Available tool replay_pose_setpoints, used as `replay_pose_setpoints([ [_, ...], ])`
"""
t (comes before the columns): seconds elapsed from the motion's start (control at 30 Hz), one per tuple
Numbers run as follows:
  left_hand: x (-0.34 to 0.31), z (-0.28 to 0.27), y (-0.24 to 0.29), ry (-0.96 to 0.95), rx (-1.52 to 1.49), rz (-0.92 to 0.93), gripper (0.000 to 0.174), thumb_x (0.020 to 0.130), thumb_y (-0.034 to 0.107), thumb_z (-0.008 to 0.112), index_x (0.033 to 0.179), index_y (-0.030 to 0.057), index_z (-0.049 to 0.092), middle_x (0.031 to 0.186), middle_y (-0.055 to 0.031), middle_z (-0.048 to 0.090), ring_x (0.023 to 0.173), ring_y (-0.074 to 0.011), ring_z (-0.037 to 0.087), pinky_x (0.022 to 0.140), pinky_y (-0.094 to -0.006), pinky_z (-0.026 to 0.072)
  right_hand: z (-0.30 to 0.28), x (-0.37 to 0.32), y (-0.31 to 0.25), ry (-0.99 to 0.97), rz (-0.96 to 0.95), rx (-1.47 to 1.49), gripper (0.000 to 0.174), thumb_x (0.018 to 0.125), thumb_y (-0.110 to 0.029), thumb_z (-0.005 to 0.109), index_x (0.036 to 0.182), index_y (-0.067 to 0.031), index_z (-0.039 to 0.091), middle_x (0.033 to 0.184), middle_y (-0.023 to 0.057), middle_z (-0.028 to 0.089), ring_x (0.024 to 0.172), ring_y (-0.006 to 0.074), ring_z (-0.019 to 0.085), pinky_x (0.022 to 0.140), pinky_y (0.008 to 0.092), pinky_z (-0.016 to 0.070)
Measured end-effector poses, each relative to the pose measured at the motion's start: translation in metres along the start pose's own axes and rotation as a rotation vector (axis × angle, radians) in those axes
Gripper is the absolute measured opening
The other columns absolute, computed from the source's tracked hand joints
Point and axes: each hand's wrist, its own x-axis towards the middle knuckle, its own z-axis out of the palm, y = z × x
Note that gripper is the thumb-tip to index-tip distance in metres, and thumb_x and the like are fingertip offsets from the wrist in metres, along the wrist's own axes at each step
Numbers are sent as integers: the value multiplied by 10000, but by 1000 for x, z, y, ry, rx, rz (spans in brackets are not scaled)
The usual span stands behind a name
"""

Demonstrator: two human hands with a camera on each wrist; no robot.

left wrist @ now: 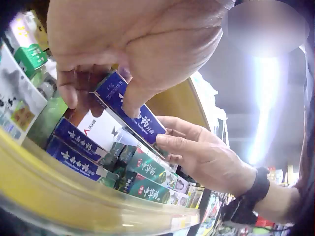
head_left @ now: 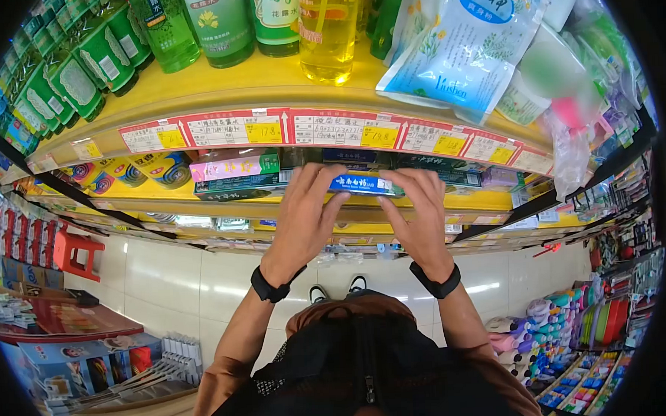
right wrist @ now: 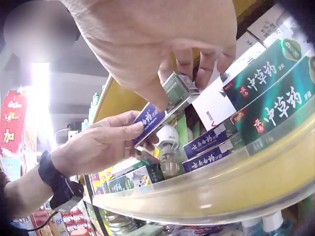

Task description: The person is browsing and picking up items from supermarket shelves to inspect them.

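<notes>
A blue toothpaste box [head_left: 360, 184] with white lettering is held level between both hands at the shelf front. My left hand [head_left: 307, 220] pinches its left end, thumb on the near side. The right hand [head_left: 420, 217] grips the other end between thumb and fingers. In the left wrist view the box [left wrist: 129, 107] is tilted above two similar blue boxes [left wrist: 74, 160] lying stacked on the shelf. In the right wrist view its greenish end [right wrist: 178, 91] lies under the right hand's fingers.
Above is a yellow shelf [head_left: 246, 84] with green bottles [head_left: 217, 31], a yellow bottle [head_left: 329, 37] and a blue-white packet [head_left: 463, 42]. Price labels [head_left: 344, 129] line its edge. Green boxes [right wrist: 275, 105] flank the blue stack. A red stool [head_left: 78, 252] stands on the floor at left.
</notes>
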Motion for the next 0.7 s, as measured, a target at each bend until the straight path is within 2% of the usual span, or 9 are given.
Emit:
replay_pose_setpoints([
  [0.1,20,0,2,182,285,151,368,939,42,754,1292,-15,666,1243,-249,629,1199,-484,559,1058,-579,429,6,18,3,39,-43,-151,349,886,-127,845,1227,-94,775,1197,128,722,1184,347,600,1062,484,397],
  [0.13,24,4,-4,183,321,138,428,916,16,754,1332,-23,661,1332,-284,589,1248,-525,510,1088,-593,411,12,27,12,107,-147,-233,327,906,-174,830,1219,-92,781,1220,150,734,1222,376,591,1075,540,381],
  [0.27,38,7,-10,140,308,72,451,905,-22,763,1346,-1,672,1412,-272,572,1288,-497,493,1080,-571,417,29,53,30,121,-155,-325,317,919,-193,810,1209,-72,768,1192,170,737,1155,416,646,999,557,457],
  [0.33,35,5,0,235,316,83,494,891,-14,773,1369,7,647,1434,-253,560,1283,-494,491,1071,-563,412,38,59,46,-12,13,-261,363,922,-203,771,1261,-80,738,1205,188,724,1125,428,672,969,595,492],
  [0.37,31,3,0,240,320,79,494,891,-14,773,1369,7,647,1434,-253,560,1283,-494,491,1071,-563,412,42,60,53,-14,7,-256,363,922,-203,771,1261,-80,738,1205,188,724,1125,428,672,969,595,492],
  [0.43,21,-3,-2,337,338,40,543,846,-9,777,1370,3,636,1388,-266,541,1252,-502,489,1060,-591,410,46,62,66,171,-306,-514,253,918,-129,730,1142,-14,734,976,192,717,861,423,709,763,541,562],
  [0.57,-1,-36,-28,349,396,-11,511,835,-1,786,1321,15,631,1335,-254,541,1223,-486,495,1038,-578,408,57,62,79,190,-367,-534,245,904,-118,718,1122,-7,733,944,180,713,862,408,706,778,556,561],
  [0.63,-11,-55,-40,334,540,-126,443,830,-5,788,1242,23,625,1302,-242,539,1233,-472,492,1033,-569,403,61,62,79,138,-320,-650,258,898,-138,734,1122,-9,733,966,177,718,874,405,713,772,560,560],
  [0.7,-15,-72,-54,363,606,-111,398,816,-30,760,1181,28,610,1315,-239,541,1246,-458,491,1042,-561,399,63,64,74,149,-303,-605,263,904,-144,734,1131,-11,731,987,179,721,882,407,713,776,561,560],
])
